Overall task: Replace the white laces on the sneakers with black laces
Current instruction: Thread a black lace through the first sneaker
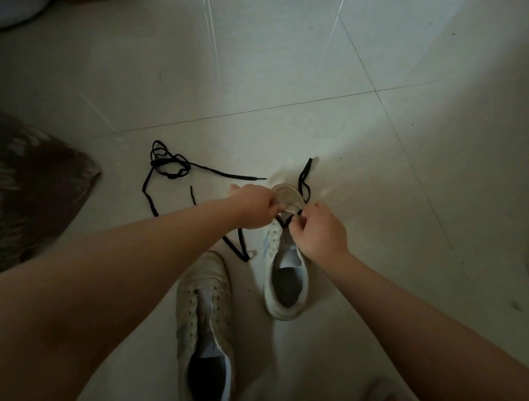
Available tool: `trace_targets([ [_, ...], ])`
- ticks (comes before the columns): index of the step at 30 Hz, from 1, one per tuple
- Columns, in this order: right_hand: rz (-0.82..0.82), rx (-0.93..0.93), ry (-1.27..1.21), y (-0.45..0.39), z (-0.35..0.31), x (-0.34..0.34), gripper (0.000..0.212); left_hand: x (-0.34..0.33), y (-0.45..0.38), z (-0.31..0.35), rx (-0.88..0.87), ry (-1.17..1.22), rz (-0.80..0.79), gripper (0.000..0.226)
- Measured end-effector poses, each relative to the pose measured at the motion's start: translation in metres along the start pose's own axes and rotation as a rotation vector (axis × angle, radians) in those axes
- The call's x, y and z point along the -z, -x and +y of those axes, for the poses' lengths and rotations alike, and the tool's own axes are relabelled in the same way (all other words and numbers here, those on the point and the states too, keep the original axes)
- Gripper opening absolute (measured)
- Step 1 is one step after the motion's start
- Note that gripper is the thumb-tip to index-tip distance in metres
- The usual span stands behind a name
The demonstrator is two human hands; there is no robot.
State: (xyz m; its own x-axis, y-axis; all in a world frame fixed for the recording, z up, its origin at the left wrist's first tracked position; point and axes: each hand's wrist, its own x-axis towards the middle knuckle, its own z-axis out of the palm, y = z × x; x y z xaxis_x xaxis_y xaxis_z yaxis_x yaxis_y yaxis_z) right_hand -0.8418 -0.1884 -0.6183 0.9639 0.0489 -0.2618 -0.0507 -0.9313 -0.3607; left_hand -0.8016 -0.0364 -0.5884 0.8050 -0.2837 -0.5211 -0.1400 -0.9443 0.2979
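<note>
Nearest us lies the unlaced sneaker (204,323), eyelets bare. Just beyond and to its right stands the other sneaker (285,277), toe pointing away from us, long axis running near to far. Our left hand (253,209) curls over its toe, steadying it; our right hand (319,235) pinches the black lace (289,222) at the lowest eyelets. We judge both ends should be evened before crossing upward. Beyond the unlaced sneaker, the spare black lace (167,168) sprawls on the floor (279,74).

Both hands (254,209) (317,232) pinch a black lace (289,219) at the far sneaker's (286,280) toe eyelets.
</note>
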Motion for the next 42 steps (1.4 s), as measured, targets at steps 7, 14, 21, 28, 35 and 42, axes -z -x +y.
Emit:
trace_targets([
  [7, -0.005, -0.012, 0.049, -0.001, -0.002, 0.003, 0.018, 0.007, 0.028, -0.029, -0.085, 0.403, -0.109, 0.031],
  [14, -0.026, 0.038, 0.093, -0.005, -0.004, 0.004, 0.020, 0.000, 0.055, -0.065, 0.030, 0.823, -0.358, 0.028],
  [21, 0.072, 0.041, 0.121, -0.004, 0.001, 0.006, 0.016, -0.010, 0.051, -0.075, 0.149, 0.839, -0.088, 0.032],
  [28, -0.283, 0.754, 0.163, 0.010, -0.071, -0.019, 0.024, 0.018, 0.039, -0.070, 0.174, 1.520, -0.030, 0.023],
  [35, -0.393, 0.472, 0.218, -0.024, -0.101, -0.062, 0.020, 0.019, 0.047, -0.085, 0.216, 1.213, 0.145, 0.017],
  [42, -0.454, 0.339, -0.241, -0.017, -0.092, -0.024, 0.004, -0.008, 0.054, -0.087, 0.177, 1.205, 0.244, 0.016],
])
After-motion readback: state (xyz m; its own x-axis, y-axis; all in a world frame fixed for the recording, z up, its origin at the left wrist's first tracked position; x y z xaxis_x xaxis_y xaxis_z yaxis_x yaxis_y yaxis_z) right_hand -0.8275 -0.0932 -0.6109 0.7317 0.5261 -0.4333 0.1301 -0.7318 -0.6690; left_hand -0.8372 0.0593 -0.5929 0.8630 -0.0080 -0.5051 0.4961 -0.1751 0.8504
